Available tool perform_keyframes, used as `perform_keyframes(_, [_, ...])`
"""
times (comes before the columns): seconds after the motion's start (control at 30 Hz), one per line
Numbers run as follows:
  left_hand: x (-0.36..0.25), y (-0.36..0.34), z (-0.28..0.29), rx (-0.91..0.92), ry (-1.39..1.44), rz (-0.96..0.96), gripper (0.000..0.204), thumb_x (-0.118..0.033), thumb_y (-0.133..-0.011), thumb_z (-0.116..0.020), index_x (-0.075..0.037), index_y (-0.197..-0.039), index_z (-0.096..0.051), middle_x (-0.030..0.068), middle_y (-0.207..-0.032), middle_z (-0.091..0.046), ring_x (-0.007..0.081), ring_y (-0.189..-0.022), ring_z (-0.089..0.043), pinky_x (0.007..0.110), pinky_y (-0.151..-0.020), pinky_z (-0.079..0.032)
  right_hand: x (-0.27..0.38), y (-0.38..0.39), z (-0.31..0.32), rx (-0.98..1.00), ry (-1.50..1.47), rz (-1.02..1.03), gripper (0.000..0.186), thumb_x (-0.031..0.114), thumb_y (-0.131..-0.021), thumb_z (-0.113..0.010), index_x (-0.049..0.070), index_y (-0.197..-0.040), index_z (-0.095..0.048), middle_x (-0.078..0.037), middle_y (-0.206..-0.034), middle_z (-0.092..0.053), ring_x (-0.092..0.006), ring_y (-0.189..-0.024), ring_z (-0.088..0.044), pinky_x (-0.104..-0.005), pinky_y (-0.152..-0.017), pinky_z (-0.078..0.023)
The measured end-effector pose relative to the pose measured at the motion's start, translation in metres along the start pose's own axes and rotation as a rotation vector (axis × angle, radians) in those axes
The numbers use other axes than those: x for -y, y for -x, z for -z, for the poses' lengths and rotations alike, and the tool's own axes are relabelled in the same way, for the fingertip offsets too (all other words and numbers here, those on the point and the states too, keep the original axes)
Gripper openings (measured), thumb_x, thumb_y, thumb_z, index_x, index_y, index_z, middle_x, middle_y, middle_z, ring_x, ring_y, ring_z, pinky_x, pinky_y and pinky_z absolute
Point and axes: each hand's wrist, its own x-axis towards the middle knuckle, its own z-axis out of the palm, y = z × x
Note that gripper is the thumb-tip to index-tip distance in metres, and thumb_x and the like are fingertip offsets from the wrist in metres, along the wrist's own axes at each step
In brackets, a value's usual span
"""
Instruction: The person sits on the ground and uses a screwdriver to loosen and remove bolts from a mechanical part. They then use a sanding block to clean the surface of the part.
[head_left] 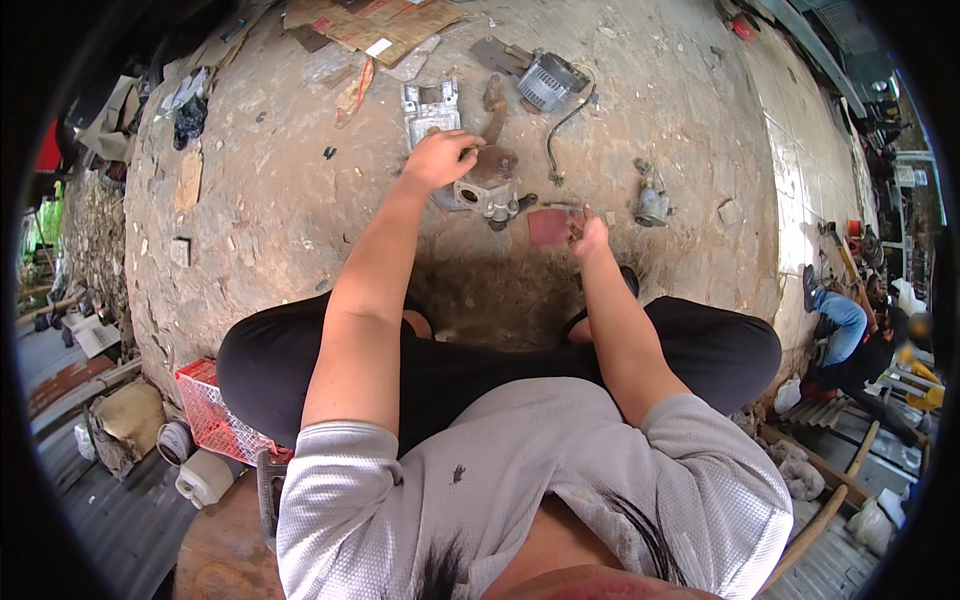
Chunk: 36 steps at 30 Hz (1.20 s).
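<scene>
My left hand is closed on the far left edge of a grey cast-metal housing with a rusty brown flat top and a round hole in its side. Pinched in my right hand is a small reddish sheet that looks like sandpaper. It is held just right of the housing, apart from it. A second silvery metal casting lies beyond my left hand. Next to it, a rusty curved metal piece reaches toward the housing; whether the two touch is unclear.
Beyond lies a finned alternator-like unit with a black cable. A small metal cylinder is at right. Flattened cardboard covers the far floor. A red-and-white plastic basket stands by my left knee. Another person sits far right.
</scene>
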Motion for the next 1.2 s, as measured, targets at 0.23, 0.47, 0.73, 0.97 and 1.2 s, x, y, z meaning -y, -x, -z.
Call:
perform_keyframes(0.23, [-0.014,-0.016,-0.015,0.316,-0.133,-0.062,0.041,-0.037,-0.097,-0.069,-0.014,-0.130,-0.072,0.0112,-0.131,-0.069,0.0345,-0.114,-0.069,0.045,-0.100,-0.055,-0.064,0.020,-0.049,0.242,0.308,-0.068,0.017,0.036,-0.103,-0.066,0.020,-0.110,-0.065,-0.004,-0.097,-0.073,-0.0178,-0.068,-0.055,-0.0383,-0.064,-0.041])
perform_keyframes(0.47, [-0.022,-0.010,-0.020,0.313,-0.178,0.093,0.056,-0.053,-0.095,-0.069,-0.017,-0.137,-0.069,0.0116,-0.140,-0.066,0.0337,-0.128,-0.063,0.043,-0.109,-0.051,-0.103,-0.013,-0.067,0.285,0.215,-0.133,0.022,0.033,-0.104,-0.065,0.012,-0.111,-0.065,-0.007,-0.098,-0.072,-0.0216,-0.076,-0.060,-0.0381,-0.066,-0.042])
perform_keyframes(0.73, [-0.057,0.015,-0.035,0.345,-0.328,0.260,0.088,-0.070,-0.090,-0.067,-0.008,-0.150,-0.054,0.0156,-0.155,-0.051,0.0377,-0.145,-0.047,0.049,-0.120,-0.041,-0.112,-0.034,-0.106,0.213,0.044,-0.282,0.031,0.033,-0.105,-0.063,0.012,-0.127,-0.068,-0.010,-0.109,-0.073,-0.0262,-0.090,-0.065,-0.0396,-0.074,-0.047])
perform_keyframes(0.97, [-0.088,-0.020,-0.064,0.210,-0.333,0.579,0.102,-0.070,-0.083,-0.076,-0.001,-0.151,-0.044,0.0282,-0.150,-0.048,0.0421,-0.144,-0.046,0.050,-0.120,-0.039,-0.139,-0.112,-0.140,0.065,0.016,-0.278,0.050,0.041,-0.104,-0.067,0.001,-0.135,-0.064,-0.017,-0.129,-0.070,-0.0355,-0.114,-0.068,-0.0469,-0.097,-0.051])
perform_keyframes(1.2, [-0.033,0.003,-0.060,0.250,-0.135,0.877,0.127,-0.064,-0.075,-0.086,0.008,-0.160,-0.027,0.0303,-0.159,-0.045,0.0410,-0.147,-0.047,0.045,-0.122,-0.039,-0.089,-0.017,-0.118,0.046,0.365,-0.048,0.058,0.042,-0.101,-0.061,-0.006,-0.133,-0.065,-0.030,-0.138,-0.065,-0.0446,-0.129,-0.062,-0.0493,-0.105,-0.050])
